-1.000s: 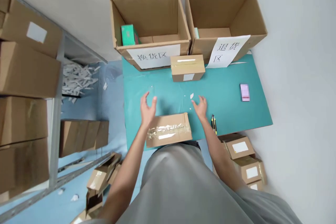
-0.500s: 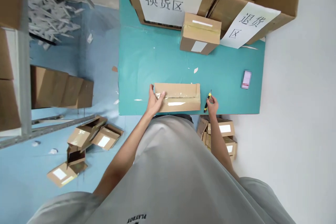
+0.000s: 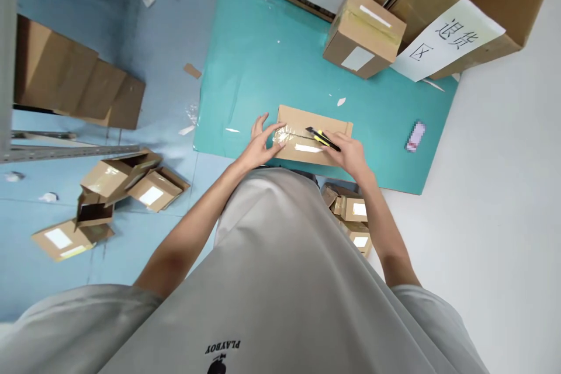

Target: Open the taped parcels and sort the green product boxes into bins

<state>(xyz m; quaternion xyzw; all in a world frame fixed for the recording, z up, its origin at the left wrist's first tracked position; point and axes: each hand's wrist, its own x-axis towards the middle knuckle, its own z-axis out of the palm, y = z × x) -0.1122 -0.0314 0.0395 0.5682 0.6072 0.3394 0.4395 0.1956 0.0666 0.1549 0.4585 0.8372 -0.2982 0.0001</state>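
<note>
A long cardboard box (image 3: pixel 291 118) lies flat near the table's front edge, with a taped seam and a white label on top. Around its left end is my left hand (image 3: pixel 258 145); thumb and forefinger hold the end by the crinkled clear tape while the other fingers stand out. My right hand (image 3: pixel 348 155) is closed round a black and yellow utility knife (image 3: pixel 323 139). Over the middle of the box, the knife points left along the seam. Whether its tip touches the tape I cannot tell.
On the green table (image 3: pixel 245 76) stand a taped carton (image 3: pixel 366 35) and two large open boxes, one with a paper sign (image 3: pixel 451 38). A blurred pink object (image 3: pixel 415 136) lies at the right. Opened cartons (image 3: pixel 151 190) litter the floor at left.
My right hand has brought the knife left, from beside the box to over its seam. My left hand's fingers have spread at the box's left end. The view has tilted and shifted.
</note>
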